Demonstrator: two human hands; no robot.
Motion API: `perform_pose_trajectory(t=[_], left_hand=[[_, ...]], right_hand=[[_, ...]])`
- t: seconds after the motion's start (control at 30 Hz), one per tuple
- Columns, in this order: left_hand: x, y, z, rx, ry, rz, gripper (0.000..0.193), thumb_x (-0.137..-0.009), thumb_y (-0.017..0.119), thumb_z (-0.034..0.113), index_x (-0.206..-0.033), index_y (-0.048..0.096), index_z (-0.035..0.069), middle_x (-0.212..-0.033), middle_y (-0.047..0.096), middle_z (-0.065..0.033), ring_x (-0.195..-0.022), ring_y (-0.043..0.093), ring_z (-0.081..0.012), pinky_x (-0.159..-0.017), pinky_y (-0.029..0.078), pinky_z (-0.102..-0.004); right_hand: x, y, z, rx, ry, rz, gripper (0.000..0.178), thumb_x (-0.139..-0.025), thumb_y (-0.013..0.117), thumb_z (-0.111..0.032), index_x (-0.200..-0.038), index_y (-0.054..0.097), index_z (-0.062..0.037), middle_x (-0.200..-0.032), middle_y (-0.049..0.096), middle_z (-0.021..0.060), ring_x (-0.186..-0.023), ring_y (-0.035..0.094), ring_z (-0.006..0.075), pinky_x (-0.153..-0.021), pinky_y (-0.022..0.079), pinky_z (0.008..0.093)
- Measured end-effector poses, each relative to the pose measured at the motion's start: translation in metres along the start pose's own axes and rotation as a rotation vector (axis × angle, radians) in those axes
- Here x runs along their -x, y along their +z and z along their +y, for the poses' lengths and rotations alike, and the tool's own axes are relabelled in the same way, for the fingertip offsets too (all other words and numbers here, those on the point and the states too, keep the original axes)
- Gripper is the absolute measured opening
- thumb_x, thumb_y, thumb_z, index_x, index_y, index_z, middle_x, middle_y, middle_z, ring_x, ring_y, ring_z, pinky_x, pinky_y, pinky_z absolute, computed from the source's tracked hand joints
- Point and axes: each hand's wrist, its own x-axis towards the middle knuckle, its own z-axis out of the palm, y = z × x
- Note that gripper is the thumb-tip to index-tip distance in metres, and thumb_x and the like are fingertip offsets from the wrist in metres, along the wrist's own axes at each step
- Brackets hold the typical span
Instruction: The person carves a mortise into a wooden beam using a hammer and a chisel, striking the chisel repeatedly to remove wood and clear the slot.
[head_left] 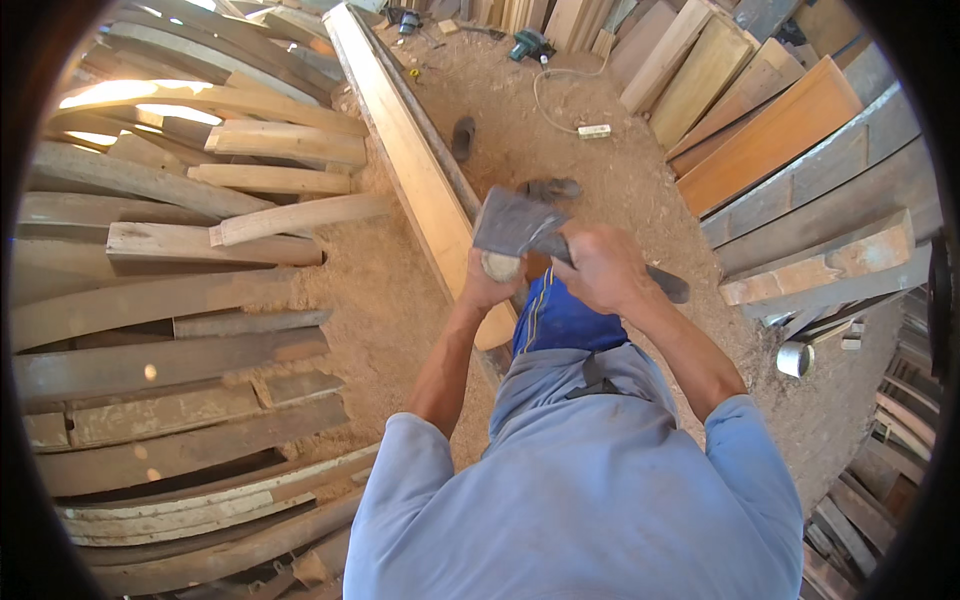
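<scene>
A hatchet (512, 222) with a broad dark blade is in my right hand (605, 268), whose fingers wrap round its dark handle. The butt of the handle sticks out to the right past my wrist. My left hand (487, 283) is closed around a short round piece of wood (501, 265), its pale end facing up. The blade lies directly over this end; whether they touch I cannot tell. Both hands are in front of my lap, above a long pale plank (415, 180) that runs away to the far left.
Stacked boards and beams (170, 360) fill the left side. More boards (770, 140) lean at the right. On the dusty floor are dark sandals (463, 138), a power tool (531, 45), a white socket strip (593, 131) with a cord, and a metal can (795, 359).
</scene>
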Motion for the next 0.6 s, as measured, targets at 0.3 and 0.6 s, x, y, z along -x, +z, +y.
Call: perform_pose_trajectory(t=[0.3, 0.6], left_hand=[[0.008, -0.002, -0.007, -0.095, 0.045, -0.087, 0.034, -0.079, 0.075, 0.003, -0.112, 0.067, 0.001, -0.103, 0.072, -0.0090, -0.099, 0.068, -0.0196, -0.089, 0.053, -0.0357], [-0.037, -0.019, -0.032, 0.090, -0.199, 0.331, 0.011, -0.090, 0.068, 0.003, -0.101, 0.065, 0.004, -0.083, 0.065, 0.0007, -0.073, 0.062, -0.0078, -0.066, 0.053, -0.0265]], right_hand=[[0.005, 0.031, 0.018, -0.029, 0.031, -0.015, 0.021, -0.084, 0.071, -0.018, -0.097, 0.067, -0.0016, -0.080, 0.069, 0.0210, -0.077, 0.067, 0.0437, -0.068, 0.053, 0.0481], [0.021, -0.015, -0.029, -0.583, -0.015, 0.384, 0.020, -0.084, 0.072, -0.013, -0.101, 0.071, -0.0013, -0.090, 0.072, 0.0188, -0.080, 0.069, 0.0350, -0.075, 0.054, 0.0403]])
